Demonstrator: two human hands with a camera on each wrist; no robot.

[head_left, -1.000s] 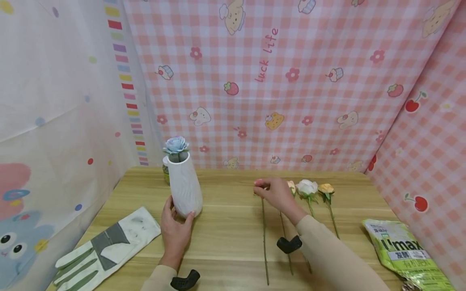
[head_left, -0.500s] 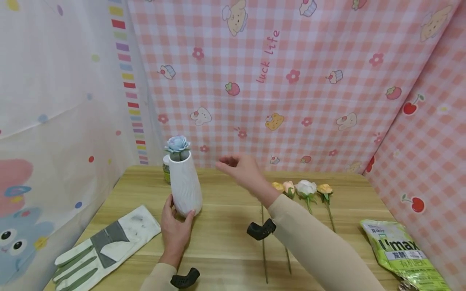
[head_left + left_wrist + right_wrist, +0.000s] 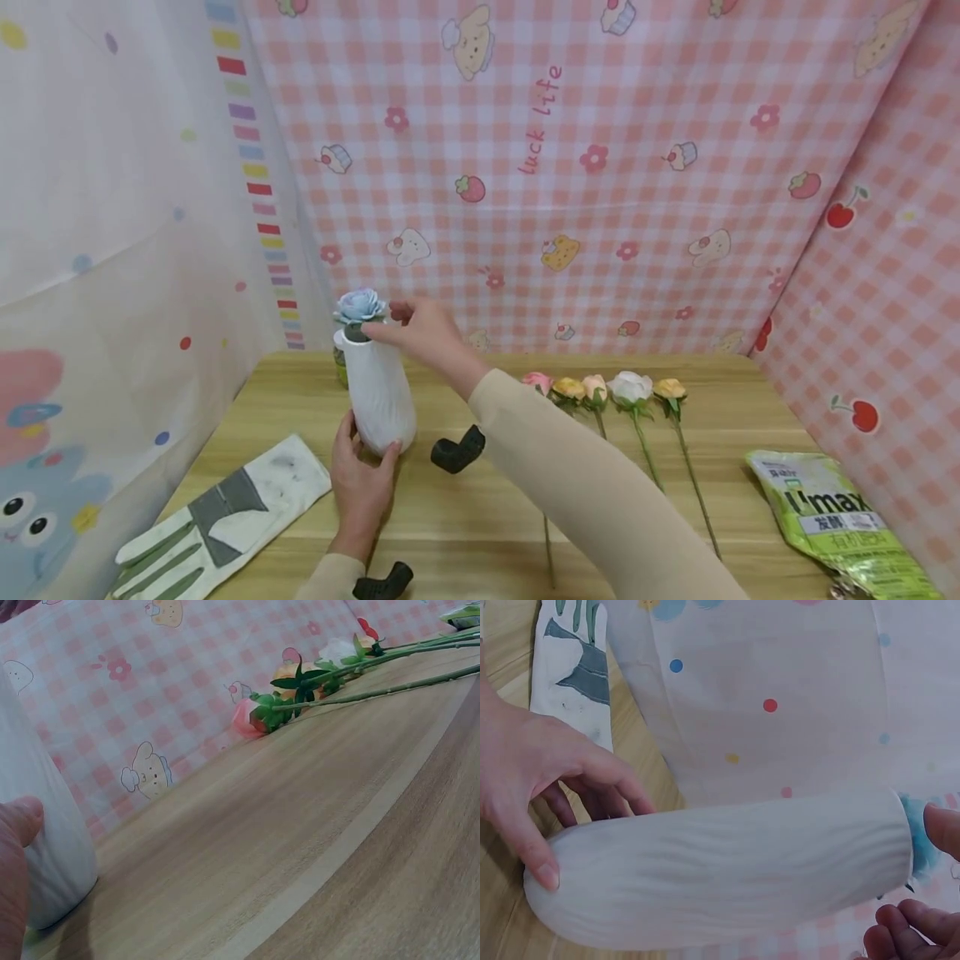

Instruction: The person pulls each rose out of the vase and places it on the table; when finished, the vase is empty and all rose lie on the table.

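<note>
My left hand grips a white ribbed vase low on its body, thumb on the near right side. In the left wrist view the thumb lies against the vase wall. A light-blue artificial flower stands in the vase, its head just above the rim. My right hand is beside that flower at the mouth. In the right wrist view its thumb and curved fingers are spread apart near the blue petals, without a visible pinch. The stem inside the vase is hidden.
Right of centre lie a pink flower, a yellow one, a peach one, a white one and an orange one. A work glove lies left, a green bag right. A jar stands behind the vase.
My right hand has left the pink flower's head and moved left across the table to the blue flower at the vase mouth. My left hand stays on the vase.
</note>
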